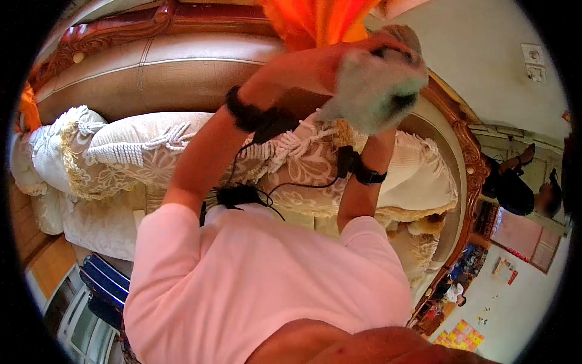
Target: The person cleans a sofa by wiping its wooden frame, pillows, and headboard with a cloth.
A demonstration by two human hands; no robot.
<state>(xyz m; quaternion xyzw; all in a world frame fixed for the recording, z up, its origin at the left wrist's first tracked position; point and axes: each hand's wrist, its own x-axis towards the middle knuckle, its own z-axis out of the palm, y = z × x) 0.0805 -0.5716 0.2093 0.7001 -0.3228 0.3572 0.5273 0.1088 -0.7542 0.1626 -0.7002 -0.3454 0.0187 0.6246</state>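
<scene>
My left hand (354,53) reaches in from the left at the upper middle, blurred, against a pale grey fabric piece (373,91) with dark patches. My right forearm rises from below to the same fabric. It covers my right hand, so those fingers do not show. Whether the fabric is a cloth, a sock or a glove I cannot tell. Both wrists carry black bands, the left band (242,112) and the right band (368,175), with black cables running from them. Just beyond the hands hangs a bright orange cloth (318,21).
A leather sofa (200,64) with carved wood trim curves behind the hands. Fringed cream covers (145,139) lie over it. At the right a person in dark clothes (512,188) sits near a doorway. Blue chair-like pieces (103,285) stand at the lower left. A wall socket (533,54) is upper right.
</scene>
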